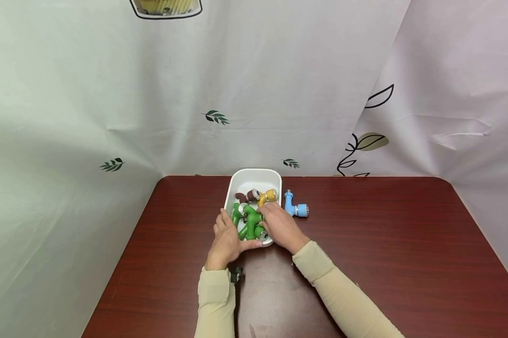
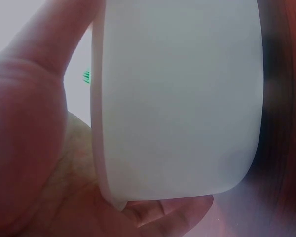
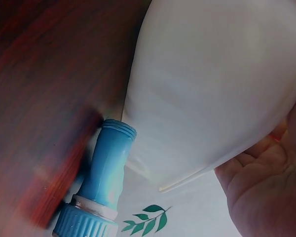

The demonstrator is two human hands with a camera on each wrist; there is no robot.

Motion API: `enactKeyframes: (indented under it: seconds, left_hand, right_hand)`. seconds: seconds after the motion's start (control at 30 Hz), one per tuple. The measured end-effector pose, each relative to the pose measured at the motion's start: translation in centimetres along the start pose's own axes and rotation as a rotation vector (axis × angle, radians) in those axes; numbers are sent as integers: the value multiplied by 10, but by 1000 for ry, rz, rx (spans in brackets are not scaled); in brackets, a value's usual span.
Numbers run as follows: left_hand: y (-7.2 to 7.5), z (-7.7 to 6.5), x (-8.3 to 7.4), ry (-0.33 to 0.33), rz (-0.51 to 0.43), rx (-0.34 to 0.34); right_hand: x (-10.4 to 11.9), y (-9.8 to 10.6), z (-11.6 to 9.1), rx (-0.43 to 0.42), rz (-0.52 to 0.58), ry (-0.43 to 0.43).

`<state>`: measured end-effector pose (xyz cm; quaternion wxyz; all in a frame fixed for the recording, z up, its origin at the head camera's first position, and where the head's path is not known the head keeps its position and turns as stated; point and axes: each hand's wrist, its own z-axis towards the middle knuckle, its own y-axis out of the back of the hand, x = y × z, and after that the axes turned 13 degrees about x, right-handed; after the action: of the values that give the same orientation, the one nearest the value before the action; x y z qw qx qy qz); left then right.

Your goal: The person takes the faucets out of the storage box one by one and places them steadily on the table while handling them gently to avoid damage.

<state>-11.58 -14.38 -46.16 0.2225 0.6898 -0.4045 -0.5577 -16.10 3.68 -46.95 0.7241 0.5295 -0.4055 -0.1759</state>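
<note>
A white plastic tub (image 1: pixel 254 175) stands near the table's far edge with several plastic water taps inside. My left hand (image 1: pixel 226 241) holds the tub's near left corner, fingers along the outer side and thumb across the near rim; the left wrist view shows the tub's outer wall (image 2: pixel 182 98) close up. Over the tub's right rim reaches my right hand (image 1: pixel 280 226), its curled fingers at a green tap (image 1: pixel 252 220) that lies on top; the fingertips are partly hidden. Behind it lie a brown tap (image 1: pixel 247 195) and a yellow tap (image 1: pixel 267 196). Another green tap (image 1: pixel 235 214) rests along the left wall.
A blue tap (image 1: pixel 293 206) lies on the table just right of the tub, also seen beside the tub in the right wrist view. The brown wooden table (image 1: pixel 385 244) ends at a pale patterned curtain (image 1: pixel 279 94). A small black object (image 1: pixel 236 273) sits at the left cuff.
</note>
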Motion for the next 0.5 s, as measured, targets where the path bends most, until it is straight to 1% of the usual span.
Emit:
enactKeyframes:
  seconds: [0.23, 0.5]
  left_hand:
    - [-1, 1, 1, 5, 1, 7]
    - [0, 1, 0, 4, -3, 8]
  right_hand:
    - [0, 1, -2, -12, -6, -11]
    - [-2, 2, -3, -35, 21, -9]
